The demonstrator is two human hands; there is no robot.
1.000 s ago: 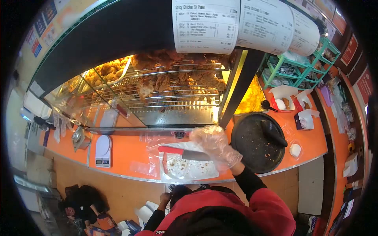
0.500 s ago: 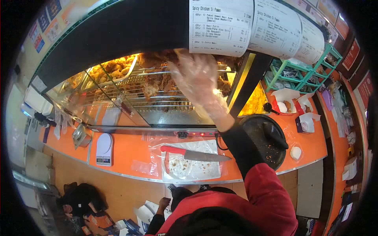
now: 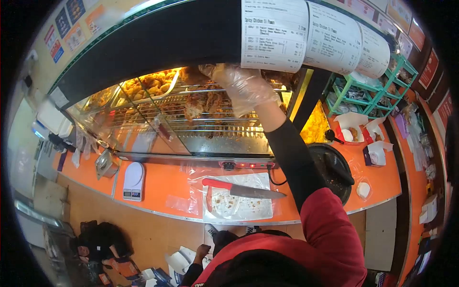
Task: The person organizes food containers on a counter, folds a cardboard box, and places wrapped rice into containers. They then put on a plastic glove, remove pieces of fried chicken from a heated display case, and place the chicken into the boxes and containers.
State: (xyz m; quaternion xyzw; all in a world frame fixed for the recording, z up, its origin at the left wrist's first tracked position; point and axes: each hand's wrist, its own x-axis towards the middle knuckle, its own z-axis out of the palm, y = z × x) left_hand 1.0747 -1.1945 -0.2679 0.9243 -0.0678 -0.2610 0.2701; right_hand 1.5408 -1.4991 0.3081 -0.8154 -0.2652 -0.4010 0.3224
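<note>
My right hand point(image 3: 244, 87), in a clear plastic glove, reaches inside the lit display cabinet point(image 3: 224, 145). Its fingertips are at the upper wire rack, beside dark fried chicken pieces point(image 3: 198, 103); shadow and the glove's folds hide whether they grip anything. Down by my waist, my left hand point(image 3: 203, 249) is bare and curled closed, with nothing visible in it. On the orange counter below the cabinet, a knife with a red handle point(image 3: 217, 183) lies across crumb-strewn white paper point(image 3: 236, 205).
A scale point(image 3: 134, 177) and a metal container point(image 3: 106, 164) stand on the left. A black mortar point(image 3: 330, 167), open food boxes point(image 3: 351, 126) and a wrapped white item point(image 3: 363, 190) are on the right. Receipts point(image 3: 275, 36) hang above. A person point(image 3: 103, 244) is low at the lower left.
My right hand's spread fingers have bent and moved slightly right in the view, staying near the upper rack. The whole view has shifted slightly; my left hand remains low beside my body.
</note>
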